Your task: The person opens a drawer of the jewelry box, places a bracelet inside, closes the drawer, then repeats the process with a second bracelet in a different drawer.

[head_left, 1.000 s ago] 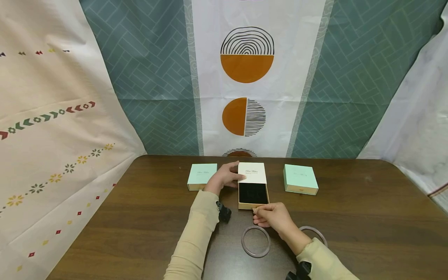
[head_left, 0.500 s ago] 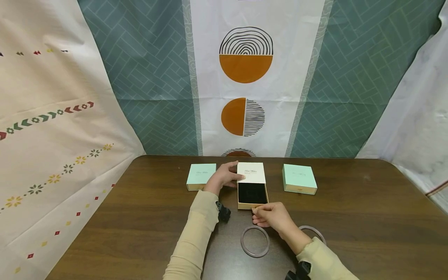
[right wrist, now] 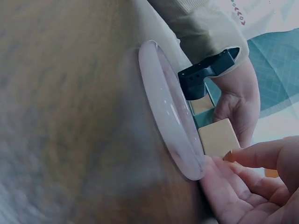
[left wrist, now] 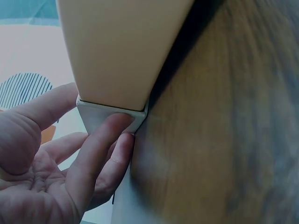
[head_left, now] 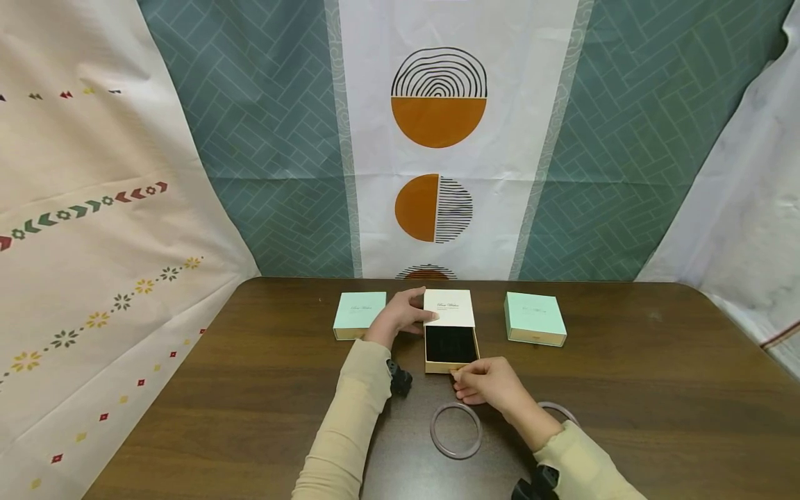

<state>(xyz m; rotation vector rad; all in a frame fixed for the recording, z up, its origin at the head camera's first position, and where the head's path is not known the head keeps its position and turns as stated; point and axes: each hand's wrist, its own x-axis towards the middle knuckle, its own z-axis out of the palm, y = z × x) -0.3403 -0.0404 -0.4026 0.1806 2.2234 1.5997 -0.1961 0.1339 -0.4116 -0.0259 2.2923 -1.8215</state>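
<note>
My left hand (head_left: 400, 317) grips the white sleeve (head_left: 448, 307) of a drawer-style gift box, its thumb on the near left edge. Fingers (left wrist: 93, 158) press the sleeve's side in the left wrist view. Toward me the drawer (head_left: 450, 345) is pulled partway out, showing a black padded inside. At the drawer's front, my right hand (head_left: 490, 385) pinches the small tan pull tab (right wrist: 230, 156) between thumb and index finger. A pale mauve bangle (head_left: 458, 455) lies on the table just below that hand. Another bangle (head_left: 562, 408) is partly hidden behind the right forearm.
On the wooden table (head_left: 250, 403), a mint-green gift box (head_left: 361, 309) stands left of the white one, partly behind the left hand. A second mint-green box (head_left: 536, 316) stands to the right. Patterned cloth (head_left: 300, 173) hangs behind the table's far edge.
The right hand has shifted slightly up, toward the drawer front, still pinching the tab. The left hand, boxes and bangles have stayed in place.
</note>
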